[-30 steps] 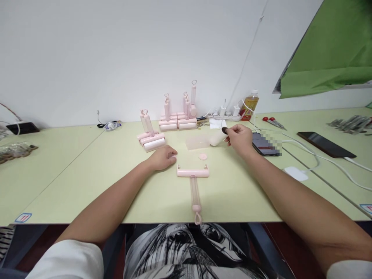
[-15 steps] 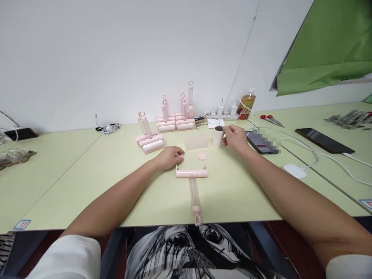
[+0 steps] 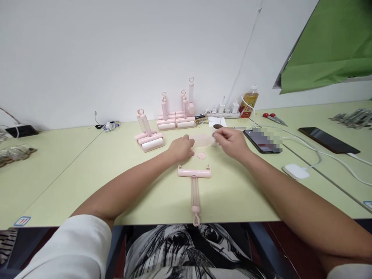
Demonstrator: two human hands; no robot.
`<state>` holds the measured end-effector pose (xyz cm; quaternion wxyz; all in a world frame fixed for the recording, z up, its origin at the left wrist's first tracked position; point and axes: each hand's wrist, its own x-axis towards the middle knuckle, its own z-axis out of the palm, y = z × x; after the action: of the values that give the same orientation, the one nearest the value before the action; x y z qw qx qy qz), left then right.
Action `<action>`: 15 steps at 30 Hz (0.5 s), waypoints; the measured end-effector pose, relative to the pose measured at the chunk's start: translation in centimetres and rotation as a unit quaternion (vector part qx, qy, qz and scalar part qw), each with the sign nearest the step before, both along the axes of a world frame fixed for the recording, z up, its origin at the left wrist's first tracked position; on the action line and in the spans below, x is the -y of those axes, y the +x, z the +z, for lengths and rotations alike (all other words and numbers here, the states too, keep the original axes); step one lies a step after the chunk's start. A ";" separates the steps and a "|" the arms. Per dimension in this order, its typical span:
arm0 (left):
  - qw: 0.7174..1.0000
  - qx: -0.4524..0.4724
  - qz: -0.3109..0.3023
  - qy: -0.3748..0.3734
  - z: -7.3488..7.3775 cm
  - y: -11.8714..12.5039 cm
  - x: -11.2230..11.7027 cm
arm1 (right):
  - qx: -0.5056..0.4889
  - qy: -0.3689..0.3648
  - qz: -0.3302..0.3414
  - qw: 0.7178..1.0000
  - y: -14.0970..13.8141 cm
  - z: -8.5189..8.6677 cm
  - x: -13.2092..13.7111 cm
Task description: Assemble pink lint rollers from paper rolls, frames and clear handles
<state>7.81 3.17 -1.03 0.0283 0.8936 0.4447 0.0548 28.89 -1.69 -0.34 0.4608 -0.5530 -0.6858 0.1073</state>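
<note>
A translucent plastic cover (image 3: 202, 140) lies between my two hands. My left hand (image 3: 181, 149) has its fingers closed at the cover's left end. Partly under those fingers is a small pink disc (image 3: 192, 154); a second pink disc (image 3: 201, 155) lies flat just right of it. My right hand (image 3: 231, 142) pinches the cover's right end, slightly blurred. Behind that hand shows the dark open top of a white paper roll (image 3: 217, 126), its body mostly hidden. Nearer me, a pink lint roller frame (image 3: 194, 173) rests with its clear handle pointing toward me.
Several pink lint rollers (image 3: 151, 143) stand at the back left of centre. A power strip (image 3: 223, 114), a drink bottle (image 3: 249, 102) and red-handled snips (image 3: 274, 118) line the back right. Two phones (image 3: 261, 141) and white cables occupy the right.
My right hand has let go of the white roll and moved left to the cover. My left hand has shifted right and away from me, to the cover's left end.
</note>
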 end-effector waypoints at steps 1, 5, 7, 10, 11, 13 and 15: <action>0.999 -0.008 -0.014 0.037 0.1 0.1 0.0 | 0.033 -0.019 0.061 0.997 -0.7 -0.1 0.5; 0.988 -0.038 -0.109 0.104 0.0 0.0 -0.6 | 0.138 -0.140 0.209 0.958 -2.5 -1.1 1.3; 0.987 -0.039 -0.131 0.080 -0.2 -0.5 -1.1 | 0.160 -0.154 0.217 0.951 -2.5 -1.7 1.0; 0.989 -0.029 -0.140 0.044 -0.5 -1.3 -1.7 | 0.157 -0.145 0.189 0.959 -2.0 -2.3 0.2; 0.989 -0.023 -0.144 0.038 -0.6 -1.5 -1.8 | 0.153 -0.142 0.182 0.961 -1.8 -2.4 -0.1; 0.988 -0.006 -0.149 0.033 -0.7 -1.9 -2.0 | 0.151 -0.134 0.176 0.963 -1.6 -2.7 -0.6; 0.988 0.013 -0.149 0.035 -0.9 -1.9 -2.1 | 0.148 -0.126 0.177 0.965 -1.7 -2.9 -0.9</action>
<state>5.88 5.28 -1.94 0.0105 0.9495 0.3039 0.0769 27.20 -0.78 -3.28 0.2547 -0.4862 -0.8141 0.1896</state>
